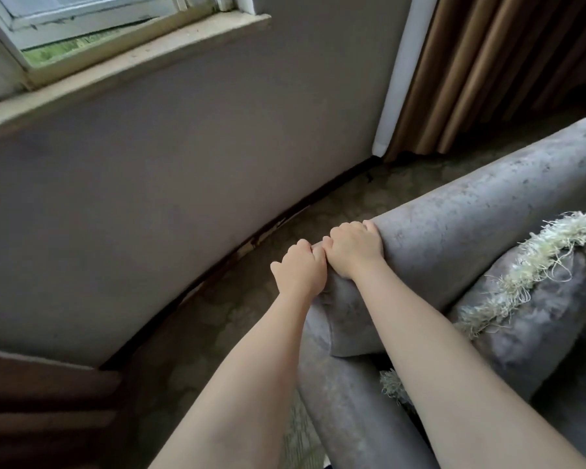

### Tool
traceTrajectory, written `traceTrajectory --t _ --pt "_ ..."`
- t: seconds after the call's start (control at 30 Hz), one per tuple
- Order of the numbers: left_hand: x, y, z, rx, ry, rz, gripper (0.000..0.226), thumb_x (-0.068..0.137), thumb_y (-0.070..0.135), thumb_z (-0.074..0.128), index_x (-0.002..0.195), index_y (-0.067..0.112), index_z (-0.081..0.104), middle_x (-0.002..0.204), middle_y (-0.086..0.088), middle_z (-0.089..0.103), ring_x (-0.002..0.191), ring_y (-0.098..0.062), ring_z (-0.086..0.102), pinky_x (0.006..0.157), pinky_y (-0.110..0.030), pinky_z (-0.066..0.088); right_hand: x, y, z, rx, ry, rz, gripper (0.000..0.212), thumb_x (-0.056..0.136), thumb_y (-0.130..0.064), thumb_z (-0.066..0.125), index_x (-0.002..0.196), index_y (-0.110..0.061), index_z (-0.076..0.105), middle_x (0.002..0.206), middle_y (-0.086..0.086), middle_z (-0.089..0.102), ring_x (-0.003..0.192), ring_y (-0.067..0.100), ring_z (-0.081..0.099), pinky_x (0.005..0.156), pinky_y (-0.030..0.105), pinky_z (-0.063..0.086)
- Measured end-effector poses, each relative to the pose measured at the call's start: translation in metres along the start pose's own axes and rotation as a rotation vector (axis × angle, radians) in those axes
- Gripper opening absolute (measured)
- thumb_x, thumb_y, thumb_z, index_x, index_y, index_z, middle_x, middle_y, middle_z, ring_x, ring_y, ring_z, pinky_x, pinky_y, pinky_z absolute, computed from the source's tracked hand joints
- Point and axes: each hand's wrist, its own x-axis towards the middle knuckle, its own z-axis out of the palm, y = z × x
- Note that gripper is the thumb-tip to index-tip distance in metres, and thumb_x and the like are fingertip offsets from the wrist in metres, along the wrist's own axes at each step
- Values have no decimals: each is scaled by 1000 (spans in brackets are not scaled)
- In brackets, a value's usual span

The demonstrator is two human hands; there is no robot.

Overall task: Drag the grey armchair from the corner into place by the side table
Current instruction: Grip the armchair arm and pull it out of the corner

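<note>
The grey armchair fills the right side of the head view, its padded back running up toward the top right. My left hand and my right hand sit side by side, both curled over the near corner of the chair's back, knuckles touching. A grey cushion with a cream fringe lies on the seat, just right of my right forearm. The side table is not clearly in view.
A grey wall with a window sill stands to the left, a strip of patterned carpet between it and the chair. Brown curtains hang at the top right. A dark brown piece of furniture sits at the bottom left.
</note>
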Motion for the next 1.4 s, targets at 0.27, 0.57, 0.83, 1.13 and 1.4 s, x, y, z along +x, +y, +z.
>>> traceTrajectory --t 0.27,0.57,0.83,1.13,1.4 --pt "30 -24 18 -70 189 109 39 85 41 25 59 14 35 60 1 44 60 -22 42 65 -38 32 22 -8 27 93 213 68 38 81 -36 35 65 -13 61 74 5 63 82 28 54 86 40 33" --pt "39 -28 19 -7 188 184 48 80 46 14 65 13 44 67 2 49 66 -21 45 66 -38 33 29 -7 33 134 335 49 40 79 -37 31 61 -14 59 66 3 60 75 26 54 85 38 32" --pt "36 -21 17 10 191 110 42 87 41 25 70 14 51 70 3 54 66 -18 48 69 -37 34 29 -5 26 104 153 24 40 86 -37 29 72 -16 60 80 2 62 85 24 52 91 40 30" --pt "-7 12 11 -43 89 -61 26 90 33 31 73 19 45 78 4 53 76 -20 46 74 -37 27 1 18 0 17 -56 -89 48 93 -36 22 106 -15 64 115 7 62 110 26 50 93 42 29" --pt "-83 -17 7 0 90 -68 29 93 32 26 74 18 44 85 -1 54 82 -24 49 79 -40 30 -72 -8 5 -8 -52 -130 45 94 -35 25 103 -13 64 113 6 62 110 26 50 94 40 29"
